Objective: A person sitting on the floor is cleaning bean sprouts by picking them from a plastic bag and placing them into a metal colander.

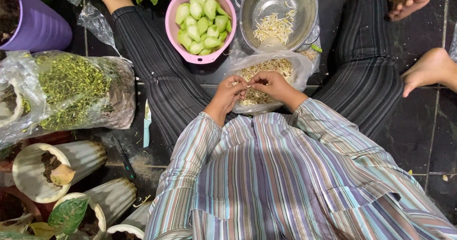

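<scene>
My fingers [242, 88] meet at their tips over the open plastic bag of bean sprouts [266, 73], pinching a single pale sprout [247, 86] between them. The left hand [230, 93] grips one end with thumb and forefinger pressed together, and the right hand [270, 84] closes on the other end the same way, so neither is spread. The sprout sits right above the bag's mouth, between my knees on the dark tiled floor [428, 135].

Going left to right: far left lies a big clear bag of green trimmings [81, 90], with a small knife [147, 125] on the floor beside my left leg. Next comes the pink bowl of cut green vegetable pieces [202, 23], then the steel colander [278, 11], holding a small heap of sprouts, touching the sprout bag's far edge.

To do this step well, I judge the pinch should stay close to the sprout's tip, nails doing the work, so only the thin end comes away and the stem stays whole. I would keep both hands low over the bag so scraps fall inside it, and keep the colander within easy reach.
</scene>
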